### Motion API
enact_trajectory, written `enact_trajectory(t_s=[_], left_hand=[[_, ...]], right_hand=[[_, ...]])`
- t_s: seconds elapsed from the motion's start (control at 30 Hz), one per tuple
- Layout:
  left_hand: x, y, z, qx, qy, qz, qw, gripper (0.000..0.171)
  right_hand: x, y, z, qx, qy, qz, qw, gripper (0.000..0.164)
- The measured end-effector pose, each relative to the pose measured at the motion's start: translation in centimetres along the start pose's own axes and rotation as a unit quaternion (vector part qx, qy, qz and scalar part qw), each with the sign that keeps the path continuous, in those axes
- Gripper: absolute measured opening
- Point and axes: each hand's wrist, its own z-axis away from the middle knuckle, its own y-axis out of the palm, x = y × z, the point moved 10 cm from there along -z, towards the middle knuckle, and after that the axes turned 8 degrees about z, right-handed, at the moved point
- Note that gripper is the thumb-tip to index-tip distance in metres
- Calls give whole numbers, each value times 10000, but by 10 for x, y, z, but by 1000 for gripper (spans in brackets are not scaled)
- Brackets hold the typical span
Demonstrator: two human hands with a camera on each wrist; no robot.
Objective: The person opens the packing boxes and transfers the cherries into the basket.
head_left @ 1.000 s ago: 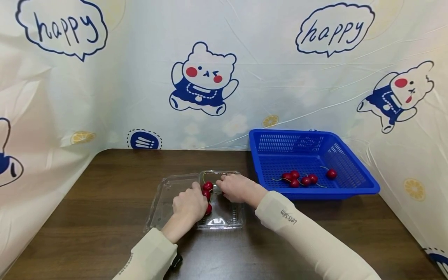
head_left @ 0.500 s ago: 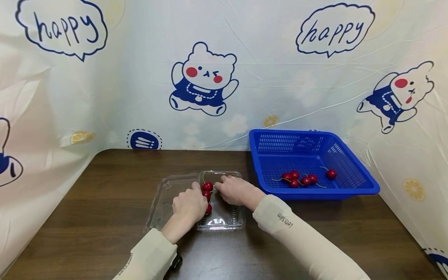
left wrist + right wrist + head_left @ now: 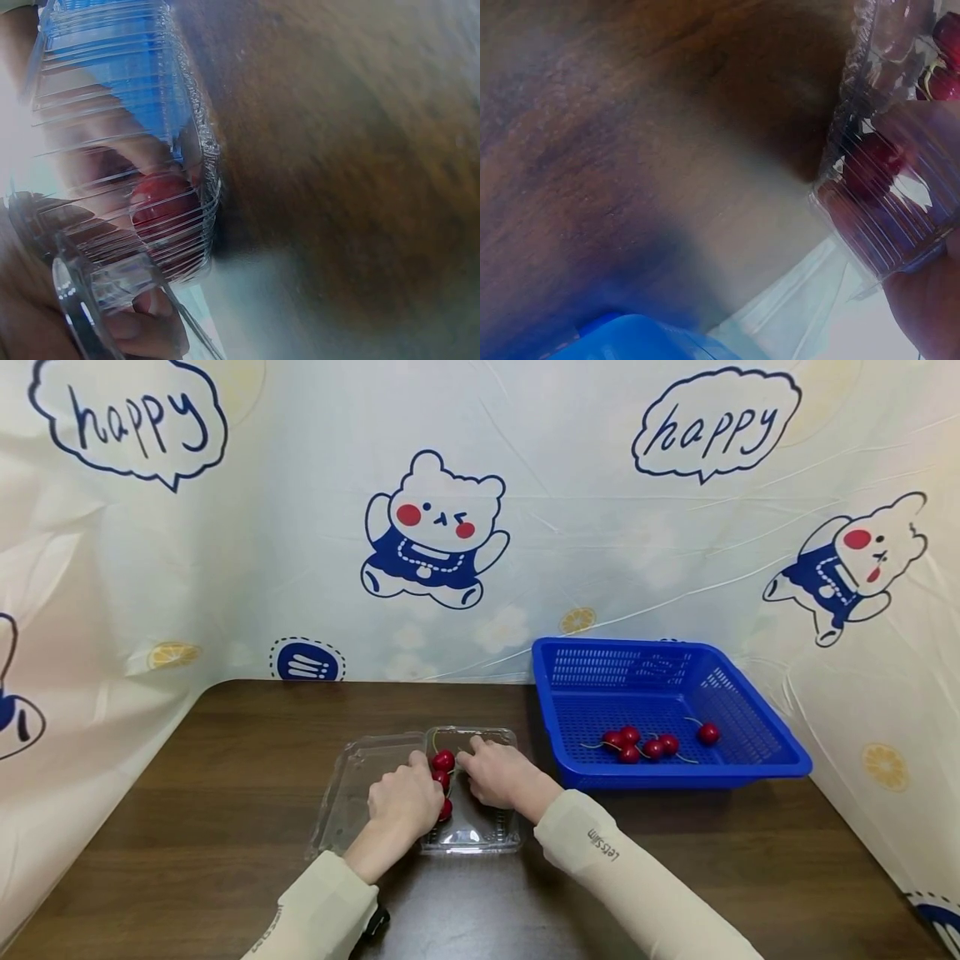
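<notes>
A clear plastic clamshell box [image 3: 471, 842] lies open on the table, its lid [image 3: 358, 768] folded out to the left. My left hand [image 3: 405, 797] grips the box at the hinge side, and curled fingers [image 3: 154, 334] show there in the left wrist view. Three red cherries [image 3: 443, 761] sit in a row along that side, partly behind the left hand. My right hand [image 3: 498, 774] reaches into the box's far right part. Through the ribbed wall in the right wrist view, its fingers pinch a cherry [image 3: 871, 161], which the hand hides from the head view.
A blue perforated basket [image 3: 555, 714] stands at the back right, close to the box, with several stemmed cherries [image 3: 628, 737] in it. The brown wooden table [image 3: 187, 835] backs onto a printed curtain [image 3: 300, 527].
My right hand and sleeve have drawn slightly left and toward me, staying within the box. The left hand keeps its place, and the row of cherries looks unchanged.
</notes>
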Motion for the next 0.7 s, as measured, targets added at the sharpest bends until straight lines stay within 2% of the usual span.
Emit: enact_trajectory(t_s=[0.3,0.7], left_hand=[[2,1,0,11,-52,2,10000,28],[1,0,0,62,-5,60,10000,26]], right_hand=[[2,3,0,-100,141,82,9998,27],[3,-5,2,-577,-24,122,9983,22]])
